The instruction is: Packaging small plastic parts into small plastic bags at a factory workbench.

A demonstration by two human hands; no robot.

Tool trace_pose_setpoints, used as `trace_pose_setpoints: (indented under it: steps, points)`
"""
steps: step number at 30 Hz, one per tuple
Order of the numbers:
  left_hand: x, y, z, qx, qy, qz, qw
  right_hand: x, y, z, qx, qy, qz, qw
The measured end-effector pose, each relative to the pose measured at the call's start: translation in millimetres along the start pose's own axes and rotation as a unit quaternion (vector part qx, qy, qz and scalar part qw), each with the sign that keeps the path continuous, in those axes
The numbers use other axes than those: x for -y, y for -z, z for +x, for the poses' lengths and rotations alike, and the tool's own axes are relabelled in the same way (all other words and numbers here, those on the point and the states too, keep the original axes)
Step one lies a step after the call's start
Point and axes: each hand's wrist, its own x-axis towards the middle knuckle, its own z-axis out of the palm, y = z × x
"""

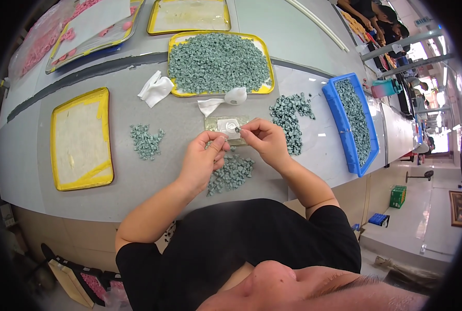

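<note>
My right hand (264, 140) pinches one small grey-green piece (237, 129) between thumb and fingertips, just above a small clear dish (225, 125) on the table. My left hand (205, 155) is curled beside it, thumb against fingers; I cannot see anything in it. A loose heap of the same grey-green pieces (231, 173) lies under and in front of both hands. Another heap (290, 116) lies to the right, and a smaller one (147, 140) to the left.
A yellow tray (220, 90) full of grey-green pieces stands behind the dish. A yellow tray (80, 139) without pieces lies at left, a blue bin (345, 129) of pieces at right. White cloths (155, 89) and a white cup (235, 96) lie near the full tray. People work at the far right.
</note>
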Motion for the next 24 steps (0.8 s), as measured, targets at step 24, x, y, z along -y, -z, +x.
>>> trace_pose_setpoints:
  steps: [24]
  points:
    - [-4, 0, -3, 0.05, 0.058, -0.032, 0.997, 14, -13, -4, -0.023, 0.29, -0.233, 0.928]
